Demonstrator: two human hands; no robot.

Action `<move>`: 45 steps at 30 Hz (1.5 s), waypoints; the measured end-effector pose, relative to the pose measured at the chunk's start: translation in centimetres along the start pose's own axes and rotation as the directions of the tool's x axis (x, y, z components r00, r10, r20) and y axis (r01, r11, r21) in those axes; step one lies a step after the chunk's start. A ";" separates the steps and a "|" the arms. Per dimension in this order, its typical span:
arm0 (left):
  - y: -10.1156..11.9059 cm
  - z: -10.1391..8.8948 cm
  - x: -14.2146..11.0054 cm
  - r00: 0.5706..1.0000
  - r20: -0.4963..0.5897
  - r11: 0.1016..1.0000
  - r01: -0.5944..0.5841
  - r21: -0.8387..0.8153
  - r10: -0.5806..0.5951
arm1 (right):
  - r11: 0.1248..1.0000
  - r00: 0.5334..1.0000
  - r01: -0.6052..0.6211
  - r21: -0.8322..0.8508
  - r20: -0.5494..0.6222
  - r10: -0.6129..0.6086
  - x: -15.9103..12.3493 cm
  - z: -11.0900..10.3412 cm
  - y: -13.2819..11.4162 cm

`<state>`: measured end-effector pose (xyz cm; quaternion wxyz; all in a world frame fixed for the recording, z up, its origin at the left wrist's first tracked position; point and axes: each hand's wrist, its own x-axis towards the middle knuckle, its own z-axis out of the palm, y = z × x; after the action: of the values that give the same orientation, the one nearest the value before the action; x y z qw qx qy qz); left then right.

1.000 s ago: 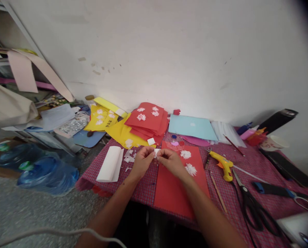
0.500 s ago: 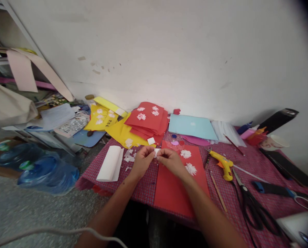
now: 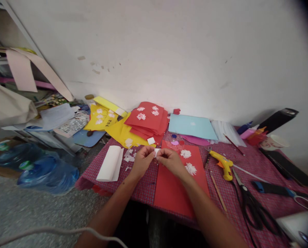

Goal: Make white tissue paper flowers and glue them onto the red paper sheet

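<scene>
Frame centre: left hand (image 3: 144,157) and right hand (image 3: 171,162) pinch small white paper (image 3: 157,150). Light, even pressure should prevent tearing.

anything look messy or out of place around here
Mainly the white scraps, scattered loose on the cloth between the roll and the left hand. The wall also looks worn, with brownish patches at the left.

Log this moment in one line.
left hand: pinching small white piece | right hand: pinching same piece | nearby: red sheet, white flowers
</scene>
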<state>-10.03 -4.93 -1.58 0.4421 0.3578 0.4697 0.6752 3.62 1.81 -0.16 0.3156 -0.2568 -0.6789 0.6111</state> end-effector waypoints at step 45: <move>-0.4 -0.2 -0.1 0.999 0.034 0.998 -0.032 0.051 0.031 | 0.998 1.000 0.002 -0.063 -0.017 -0.003 0.0 -0.1 0.2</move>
<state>-10.13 -5.03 -2.00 0.4298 0.3878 0.4737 0.6637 3.68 1.90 -0.35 0.3140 -0.2711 -0.6954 0.5868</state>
